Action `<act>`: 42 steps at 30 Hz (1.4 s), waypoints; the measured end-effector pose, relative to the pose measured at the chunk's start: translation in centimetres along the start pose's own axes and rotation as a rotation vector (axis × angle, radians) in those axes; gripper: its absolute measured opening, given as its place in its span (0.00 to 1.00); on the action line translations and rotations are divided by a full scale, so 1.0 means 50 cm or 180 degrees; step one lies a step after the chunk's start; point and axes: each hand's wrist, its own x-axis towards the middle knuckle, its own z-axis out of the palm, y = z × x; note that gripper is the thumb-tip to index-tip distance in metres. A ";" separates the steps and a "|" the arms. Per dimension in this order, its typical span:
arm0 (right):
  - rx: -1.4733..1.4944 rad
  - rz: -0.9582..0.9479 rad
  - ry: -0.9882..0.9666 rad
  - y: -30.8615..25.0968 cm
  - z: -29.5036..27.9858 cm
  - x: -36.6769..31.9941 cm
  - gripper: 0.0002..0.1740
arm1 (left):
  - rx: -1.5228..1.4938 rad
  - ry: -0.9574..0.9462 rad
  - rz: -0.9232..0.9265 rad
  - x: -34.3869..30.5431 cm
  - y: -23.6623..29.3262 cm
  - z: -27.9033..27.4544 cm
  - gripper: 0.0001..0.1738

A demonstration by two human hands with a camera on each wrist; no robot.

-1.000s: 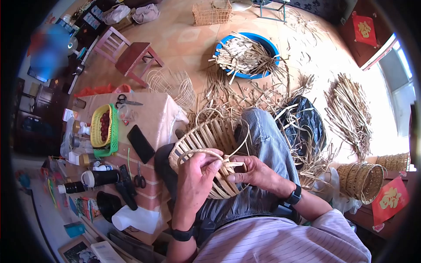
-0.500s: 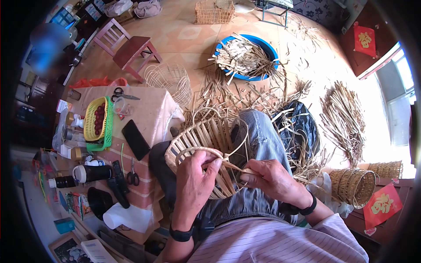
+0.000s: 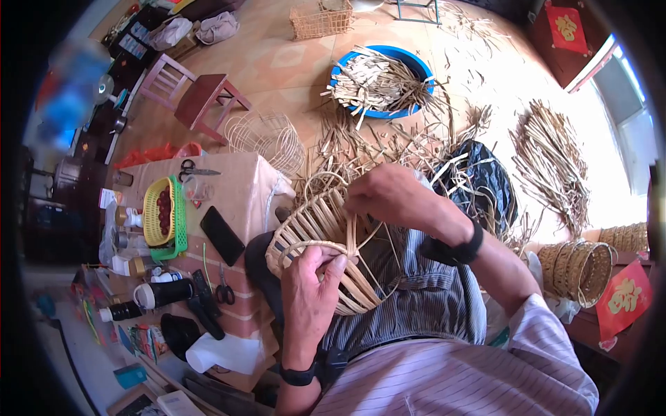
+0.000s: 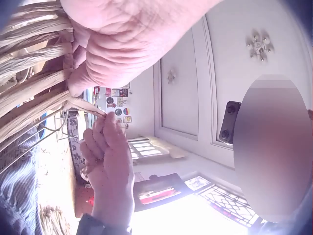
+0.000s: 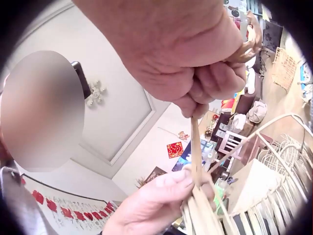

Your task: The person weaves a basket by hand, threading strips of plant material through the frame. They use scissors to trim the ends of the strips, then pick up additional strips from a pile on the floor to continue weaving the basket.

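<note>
Right wrist view: the hands (image 5: 161,196), apart, both pinch one pale strip (image 5: 196,152).

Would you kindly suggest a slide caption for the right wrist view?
Right hand holding a pale strip straight out from the left hand, at the rim of a slatted basket.

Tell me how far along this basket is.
Looks done: many flat strips already span one side of the basket's frame. In hand: the left hand pinches the work at the rim while the right hand holds a strip drawn up from it. Seemingly left: securing that strip and probably covering the bare, thin frame lines beside the slats.
</note>
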 end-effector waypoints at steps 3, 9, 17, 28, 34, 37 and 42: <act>-0.0373 0.0070 -0.1110 0.000 0.020 0.028 0.15 | 0.0056 -0.0013 0.0014 -0.005 -0.006 0.001 0.20; 0.0203 -0.1075 -0.2049 0.016 0.090 0.078 0.23 | 0.1059 0.0205 0.0815 0.003 0.006 0.008 0.15; 0.0969 -0.1332 -0.0925 0.047 0.102 0.071 0.15 | 0.0766 0.0324 0.0187 -0.002 0.004 0.018 0.14; 0.0745 -0.0234 0.1274 -0.110 0.114 -0.197 0.16 | 0.0237 -0.0245 -0.0421 0.027 0.027 -0.002 0.13; 0.1335 -0.0119 0.1230 -0.097 0.147 -0.188 0.17 | 0.0218 -0.0396 -0.0728 0.037 0.033 -0.018 0.18; 0.2116 -0.0020 0.1027 -0.082 0.166 -0.185 0.17 | 0.0314 -0.0162 -0.0377 0.035 -0.001 -0.020 0.18; 0.1987 0.0148 0.0918 -0.094 0.158 -0.200 0.19 | -0.0140 -0.0224 -0.0625 0.030 -0.010 -0.033 0.19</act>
